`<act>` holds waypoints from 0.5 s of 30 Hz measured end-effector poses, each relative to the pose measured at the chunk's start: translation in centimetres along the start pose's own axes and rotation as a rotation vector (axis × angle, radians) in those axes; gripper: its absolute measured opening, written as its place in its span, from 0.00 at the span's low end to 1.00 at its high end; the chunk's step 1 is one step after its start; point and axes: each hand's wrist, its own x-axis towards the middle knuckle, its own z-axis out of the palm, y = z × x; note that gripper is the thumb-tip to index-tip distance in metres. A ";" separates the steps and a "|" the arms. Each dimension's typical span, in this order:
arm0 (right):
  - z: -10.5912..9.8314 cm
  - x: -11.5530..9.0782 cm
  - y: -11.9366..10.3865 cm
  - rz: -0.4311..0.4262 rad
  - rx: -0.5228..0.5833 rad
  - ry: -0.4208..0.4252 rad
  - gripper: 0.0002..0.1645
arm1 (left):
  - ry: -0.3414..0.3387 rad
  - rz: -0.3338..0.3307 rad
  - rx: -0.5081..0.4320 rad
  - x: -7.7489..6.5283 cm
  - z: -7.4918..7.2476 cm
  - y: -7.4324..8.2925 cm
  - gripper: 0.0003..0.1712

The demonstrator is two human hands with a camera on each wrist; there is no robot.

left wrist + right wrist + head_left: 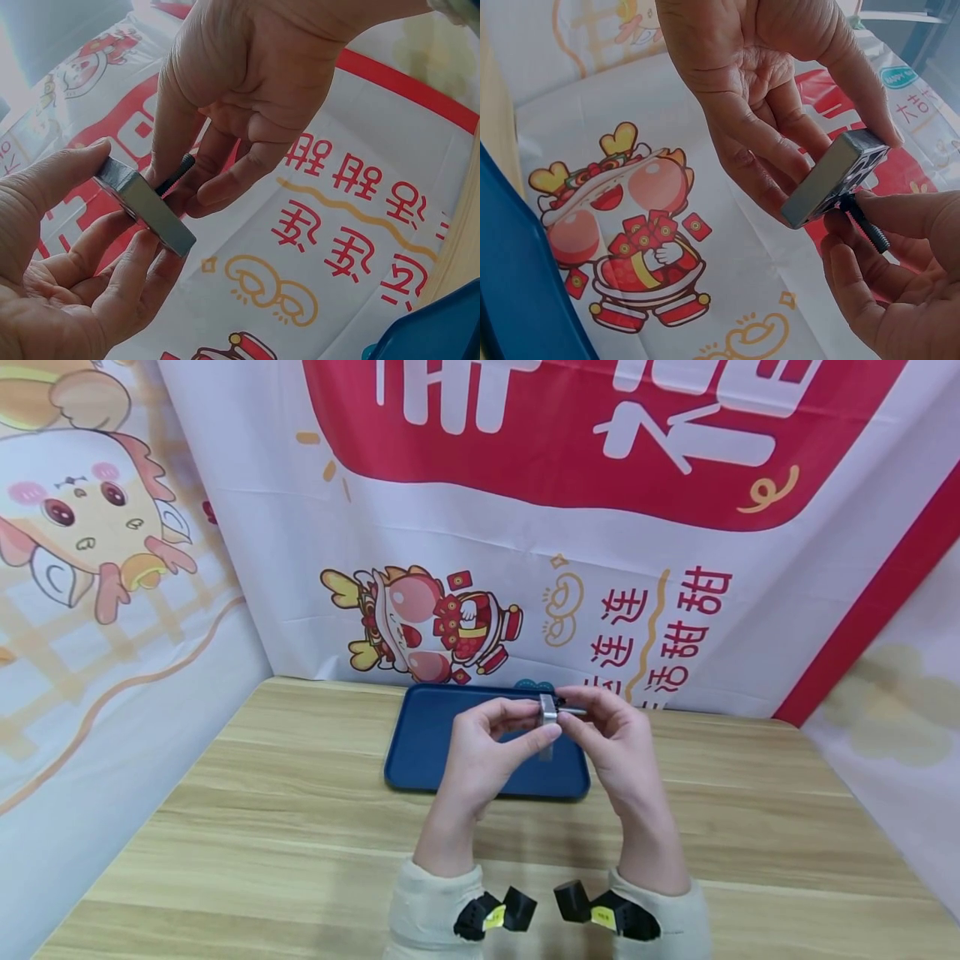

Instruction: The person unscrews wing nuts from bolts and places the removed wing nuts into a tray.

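My left hand [480, 756] grips a small silver metal block [549, 708] by its edges, thumb on one side and fingers on the other. A dark threaded bolt [873, 235] sticks out from the block's face, seen best in the right wrist view. My right hand [624, 745] pinches the bolt close to the block, between thumb and fingers. Openings show on the block's bolt side in the right wrist view, while its other face looks flat. Fingers partly hide where bolt and block meet. Both hands hold these parts above the blue tray.
The blue tray [427, 739] lies at the back of the wooden table [300, 827], beneath the hands. Behind it hangs a printed white and red cloth [420, 527]. Another printed cloth [150, 693] covers the left side. Black wrist cameras sit on both sleeves.
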 end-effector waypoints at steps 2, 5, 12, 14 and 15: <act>0.0 0.0 0.0 -0.016 -0.014 0.006 0.18 | -0.003 -0.001 -0.004 0.0 0.0 0.0 0.17; 0.1 0.1 0.0 -0.029 -0.039 0.014 0.18 | -0.005 -0.002 -0.003 0.0 0.0 0.1 0.17; 0.2 0.0 -0.1 -0.064 -0.072 0.027 0.16 | -0.008 -0.002 -0.010 0.0 0.0 0.1 0.17; 0.2 0.0 -0.1 -0.071 -0.075 0.031 0.16 | -0.009 -0.004 -0.013 0.0 -0.1 0.1 0.17; 0.2 0.0 -0.2 -0.068 -0.076 0.036 0.16 | -0.009 -0.007 -0.014 0.0 -0.1 0.1 0.18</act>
